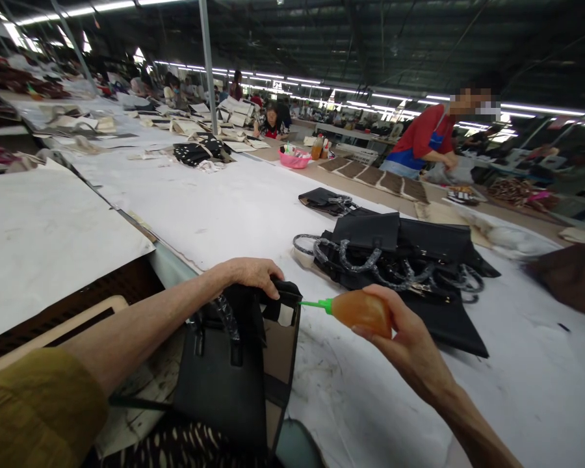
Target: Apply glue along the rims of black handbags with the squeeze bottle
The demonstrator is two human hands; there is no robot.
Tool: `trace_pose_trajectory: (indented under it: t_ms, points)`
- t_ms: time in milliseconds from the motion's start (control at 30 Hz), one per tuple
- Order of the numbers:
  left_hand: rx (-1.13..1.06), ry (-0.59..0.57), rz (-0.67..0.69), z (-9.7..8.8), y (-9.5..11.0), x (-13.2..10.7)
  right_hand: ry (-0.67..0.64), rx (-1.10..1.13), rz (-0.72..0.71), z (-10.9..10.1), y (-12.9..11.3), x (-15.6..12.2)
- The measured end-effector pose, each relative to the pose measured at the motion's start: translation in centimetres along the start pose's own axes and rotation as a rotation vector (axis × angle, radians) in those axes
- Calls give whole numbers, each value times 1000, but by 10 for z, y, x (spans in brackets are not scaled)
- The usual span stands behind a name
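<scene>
My right hand (pixel 400 325) is wrapped round a squeeze bottle (pixel 358 312) of amber liquid with a green nozzle. The bottle lies almost level, and its thin tip points left, at the edge of a black handbag (pixel 224 380). That bag rests near my lap against the table's front edge, its side open and showing a brown-grey inside. My left hand (pixel 256 273) grips the bag's black top edge, thumb and fingers closed on it close to the nozzle tip. A plastic-wrapped handle (pixel 228 318) stands up on the bag's front. Whether glue leaves the tip is too small to tell.
Several black bags (pixel 409 244) with wrapped handles lie piled on the white table (pixel 214 214) to the right. Farther back are a pink basket (pixel 294 157), another amber bottle (pixel 316 148) and brown panels (pixel 375 177). A co-worker in red (pixel 419 133) stands beyond the table.
</scene>
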State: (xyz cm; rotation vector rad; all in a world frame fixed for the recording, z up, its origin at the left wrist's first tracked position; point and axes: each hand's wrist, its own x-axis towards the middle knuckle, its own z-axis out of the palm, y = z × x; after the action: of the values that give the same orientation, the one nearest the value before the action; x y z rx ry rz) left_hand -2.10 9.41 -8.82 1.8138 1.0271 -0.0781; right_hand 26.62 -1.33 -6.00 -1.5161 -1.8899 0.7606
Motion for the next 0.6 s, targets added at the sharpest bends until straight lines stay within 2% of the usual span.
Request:
trace_pose_trajectory:
  t_ms: [167,333,600]
  points:
    - [-16,-3,2,1,-1,0,2,8,11,3,4,-9]
    - [-29,-8,-5,1,3,-2,69,43,74,3,7,-19]
    - [-24,-19,-19,1,6,-4,-81,31,85,7,5,-20]
